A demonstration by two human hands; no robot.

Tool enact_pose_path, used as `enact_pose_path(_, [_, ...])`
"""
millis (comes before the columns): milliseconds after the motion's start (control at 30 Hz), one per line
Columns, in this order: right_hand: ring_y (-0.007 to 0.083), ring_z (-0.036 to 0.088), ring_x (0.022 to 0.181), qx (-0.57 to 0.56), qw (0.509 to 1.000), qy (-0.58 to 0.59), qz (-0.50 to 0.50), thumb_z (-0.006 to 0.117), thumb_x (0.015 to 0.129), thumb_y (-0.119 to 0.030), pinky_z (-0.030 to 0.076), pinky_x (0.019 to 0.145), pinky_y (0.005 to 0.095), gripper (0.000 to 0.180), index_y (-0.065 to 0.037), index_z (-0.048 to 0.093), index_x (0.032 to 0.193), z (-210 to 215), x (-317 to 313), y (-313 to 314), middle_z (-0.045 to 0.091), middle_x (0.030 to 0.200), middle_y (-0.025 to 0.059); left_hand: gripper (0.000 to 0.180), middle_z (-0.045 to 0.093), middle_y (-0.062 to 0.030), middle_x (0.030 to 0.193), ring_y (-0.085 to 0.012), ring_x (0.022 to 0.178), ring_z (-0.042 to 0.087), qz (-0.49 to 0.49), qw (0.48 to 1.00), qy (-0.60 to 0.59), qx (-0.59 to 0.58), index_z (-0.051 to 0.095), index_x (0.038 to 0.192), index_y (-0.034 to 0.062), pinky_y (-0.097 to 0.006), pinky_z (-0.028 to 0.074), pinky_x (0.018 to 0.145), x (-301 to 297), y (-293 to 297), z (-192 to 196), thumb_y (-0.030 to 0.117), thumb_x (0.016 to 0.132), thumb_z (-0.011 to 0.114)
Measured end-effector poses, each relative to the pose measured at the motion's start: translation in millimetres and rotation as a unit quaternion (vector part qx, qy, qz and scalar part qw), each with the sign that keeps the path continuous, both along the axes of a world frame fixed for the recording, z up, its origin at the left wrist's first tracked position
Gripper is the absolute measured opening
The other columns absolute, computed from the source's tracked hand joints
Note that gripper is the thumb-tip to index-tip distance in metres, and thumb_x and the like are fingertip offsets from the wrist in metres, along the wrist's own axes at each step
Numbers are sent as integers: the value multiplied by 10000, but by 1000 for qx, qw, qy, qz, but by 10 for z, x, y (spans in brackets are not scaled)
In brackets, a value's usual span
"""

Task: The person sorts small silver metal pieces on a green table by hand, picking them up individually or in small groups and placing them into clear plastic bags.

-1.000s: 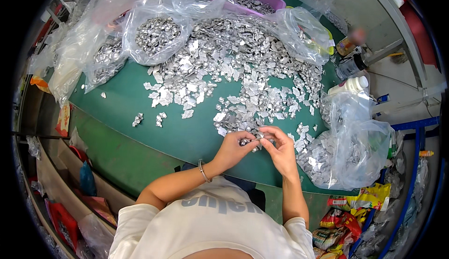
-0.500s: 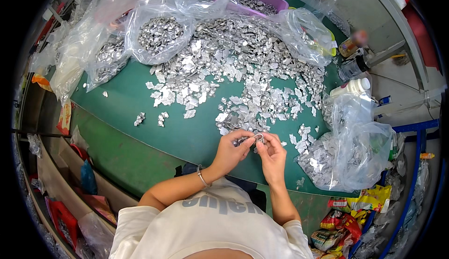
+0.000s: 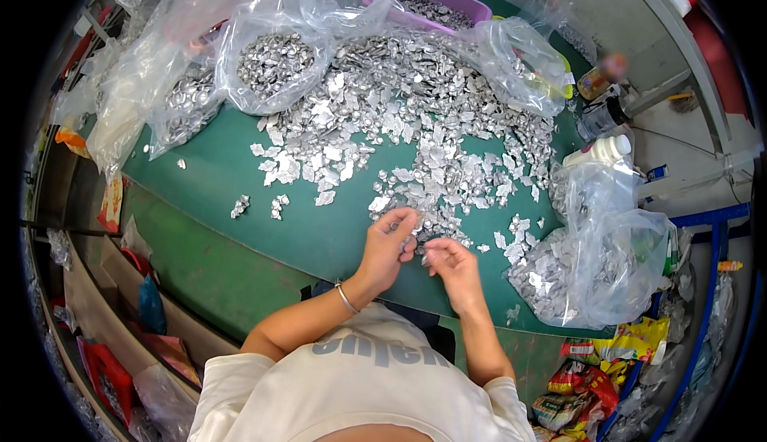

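Note:
A broad pile of small silver metal pieces (image 3: 431,107) lies on the green tabletop, its near edge reaching my hands. My left hand (image 3: 387,249) is closed at the front of the pile, thumb and forefinger pressed together; what its curled fingers hold is hidden. Just right of it and a little nearer to me, my right hand (image 3: 454,273) pinches a small silvery metal piece (image 3: 425,260) between thumb and fingertips. The hands are slightly apart. Two small clusters of metal pieces (image 3: 240,206) sit separately on the left.
Clear plastic bags with metal pieces stand at the back left (image 3: 276,63) and at the right (image 3: 575,270). A purple bin (image 3: 479,12) of pieces is at the back. A white bottle (image 3: 607,150) lies at the right edge. Colourful packets (image 3: 639,338) are below the table.
My hands were together over a ring-like metal piece and have drawn apart. The left has moved slightly up and left; the right has moved slightly toward me.

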State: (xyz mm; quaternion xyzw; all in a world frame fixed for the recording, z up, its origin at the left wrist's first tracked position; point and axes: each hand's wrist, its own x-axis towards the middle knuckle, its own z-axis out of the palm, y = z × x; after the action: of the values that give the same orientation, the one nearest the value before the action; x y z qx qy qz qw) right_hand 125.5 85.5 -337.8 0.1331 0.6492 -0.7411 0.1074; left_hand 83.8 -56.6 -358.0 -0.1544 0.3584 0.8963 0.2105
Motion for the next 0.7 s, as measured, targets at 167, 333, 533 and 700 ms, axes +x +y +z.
enact_pose_path(167, [101,537,766,321,875,271,-241,630,870,-94,440,639,226,79,-18,605,871,74,-539,931,577,858,31,170,553,-13,853,-73,590,457,-25,999,-31,-2,569,1047,46,-196,326,469,-9,-150,17,168,930,564])
enact_pose_path(333, [336,546,934,700,591,248,-316,580,844,-18,457,805,381,179,43,592,1012,356,-1010,1951,561,1027,186,256,554,-35,861,-92,674,525,-128,988,-52,70,543,1156,22,-190,417,477,36,-164,71,140,929,530])
enact_pose_path(533, [350,510,1081,669,664,288,-173,598,830,-50,394,938,420,266,29,585,1084,239,-1026,1339,545,1158,194,353,617,-50,942,-120,868,614,-204,963,-48,169,541,1248,21,-223,531,645,61,-248,-74,138,915,540])
enact_pose_path(700, [357,438,1204,513,797,313,61,610,861,-196,340,1004,439,392,6,552,1193,-111,-1076,575,513,1255,192,390,628,-69,1053,-139,964,623,-234,956,-64,164,519,1272,5,-240,546,700,141,-281,-277,133,905,551])
